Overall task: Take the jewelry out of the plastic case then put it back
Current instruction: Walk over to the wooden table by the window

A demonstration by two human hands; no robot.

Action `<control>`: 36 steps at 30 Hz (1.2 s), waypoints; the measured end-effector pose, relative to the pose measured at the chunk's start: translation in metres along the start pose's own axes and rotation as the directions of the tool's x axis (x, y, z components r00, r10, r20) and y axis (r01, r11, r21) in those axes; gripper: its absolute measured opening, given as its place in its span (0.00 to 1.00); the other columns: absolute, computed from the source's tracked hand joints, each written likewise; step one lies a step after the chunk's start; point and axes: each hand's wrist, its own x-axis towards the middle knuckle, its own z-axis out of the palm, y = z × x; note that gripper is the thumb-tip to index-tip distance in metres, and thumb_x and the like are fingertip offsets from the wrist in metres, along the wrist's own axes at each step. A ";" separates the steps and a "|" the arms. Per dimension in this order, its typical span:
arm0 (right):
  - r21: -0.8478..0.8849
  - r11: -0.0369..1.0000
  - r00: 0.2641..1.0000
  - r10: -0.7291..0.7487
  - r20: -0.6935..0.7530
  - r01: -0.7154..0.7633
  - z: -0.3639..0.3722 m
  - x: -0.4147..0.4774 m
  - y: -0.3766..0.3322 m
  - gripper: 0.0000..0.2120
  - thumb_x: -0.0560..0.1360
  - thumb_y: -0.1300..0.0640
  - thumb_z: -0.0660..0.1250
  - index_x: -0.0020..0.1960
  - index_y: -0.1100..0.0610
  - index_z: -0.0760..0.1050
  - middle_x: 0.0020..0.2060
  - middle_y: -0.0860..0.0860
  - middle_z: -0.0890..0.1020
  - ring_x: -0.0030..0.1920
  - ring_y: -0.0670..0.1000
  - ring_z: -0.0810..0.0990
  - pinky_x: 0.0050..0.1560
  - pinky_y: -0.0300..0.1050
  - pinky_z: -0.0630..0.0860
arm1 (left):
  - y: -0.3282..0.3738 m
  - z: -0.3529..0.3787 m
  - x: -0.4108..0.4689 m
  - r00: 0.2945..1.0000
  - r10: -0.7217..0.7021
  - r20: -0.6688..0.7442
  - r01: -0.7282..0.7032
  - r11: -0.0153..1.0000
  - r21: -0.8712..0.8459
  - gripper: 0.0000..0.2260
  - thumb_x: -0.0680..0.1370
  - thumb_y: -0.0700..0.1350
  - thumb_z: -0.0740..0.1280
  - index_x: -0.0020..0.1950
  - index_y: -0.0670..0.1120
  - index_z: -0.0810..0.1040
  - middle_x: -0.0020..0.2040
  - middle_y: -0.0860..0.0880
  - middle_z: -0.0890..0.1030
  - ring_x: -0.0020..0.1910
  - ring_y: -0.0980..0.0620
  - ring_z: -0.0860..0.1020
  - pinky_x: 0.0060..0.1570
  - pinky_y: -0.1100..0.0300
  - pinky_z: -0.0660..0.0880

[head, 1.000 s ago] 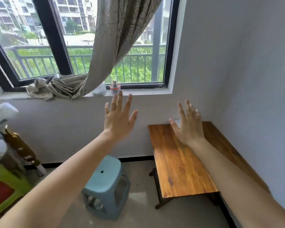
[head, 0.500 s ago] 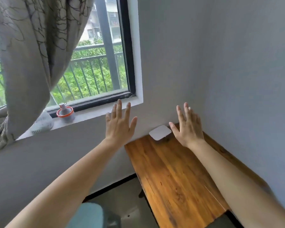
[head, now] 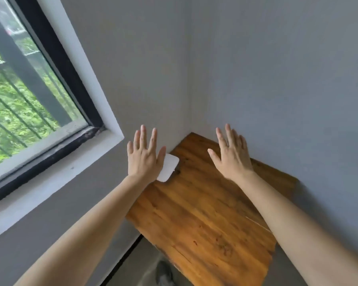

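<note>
Your table [head: 205, 213] sits pushed into the corner, walls along its far and right edges, its left and near edges open. The white plastic case [head: 170, 167] lies closed near the far left edge, partly hidden behind your left hand [head: 144, 159]. Both hands are raised, fingers spread, holding nothing. Your right hand [head: 232, 157] hangs over the table's far right side, well apart from the case.

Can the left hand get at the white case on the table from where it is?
Probably yes. The left hand, open and empty, is raised right by the case, partly hiding it. The table around the case is bare, and the right hand is off to the side.
</note>
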 end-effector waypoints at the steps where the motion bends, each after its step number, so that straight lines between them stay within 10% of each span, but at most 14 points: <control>1: -0.007 0.999 0.998 0.053 0.017 -0.053 0.010 -0.001 0.006 0.35 0.82 0.36 0.49 0.81 0.53 0.45 0.80 0.60 0.46 0.79 0.62 0.53 0.76 0.58 0.47 | -0.002 0.017 0.008 0.998 0.031 0.047 -0.031 0.999 -0.010 0.30 0.82 0.62 0.44 0.82 0.52 0.46 0.82 0.42 0.46 0.81 0.41 0.47 0.77 0.41 0.51; 15: -0.041 0.894 0.847 0.437 0.303 -0.446 0.244 -0.093 0.015 0.33 0.82 0.38 0.51 0.81 0.54 0.50 0.80 0.60 0.50 0.78 0.62 0.56 0.76 0.58 0.53 | -0.018 0.294 -0.013 0.817 0.298 0.494 -0.275 0.954 -0.122 0.29 0.82 0.65 0.40 0.80 0.56 0.38 0.81 0.49 0.36 0.80 0.48 0.36 0.77 0.46 0.37; 22: 0.004 0.879 0.858 0.465 0.219 -0.477 0.337 -0.121 0.013 0.32 0.83 0.39 0.51 0.81 0.53 0.51 0.81 0.59 0.49 0.80 0.60 0.51 0.77 0.58 0.51 | -0.032 0.397 -0.020 0.832 0.414 0.370 -0.371 0.910 -0.183 0.28 0.83 0.61 0.47 0.81 0.50 0.53 0.82 0.43 0.51 0.81 0.43 0.49 0.77 0.39 0.51; 36: -0.059 0.875 0.877 0.481 -0.003 -0.481 0.355 -0.174 -0.028 0.32 0.82 0.37 0.49 0.80 0.53 0.53 0.80 0.58 0.52 0.79 0.59 0.53 0.77 0.58 0.51 | -0.060 0.414 -0.048 0.832 0.497 0.247 -0.458 0.866 -0.202 0.30 0.81 0.65 0.45 0.81 0.53 0.52 0.82 0.44 0.51 0.81 0.44 0.46 0.76 0.37 0.44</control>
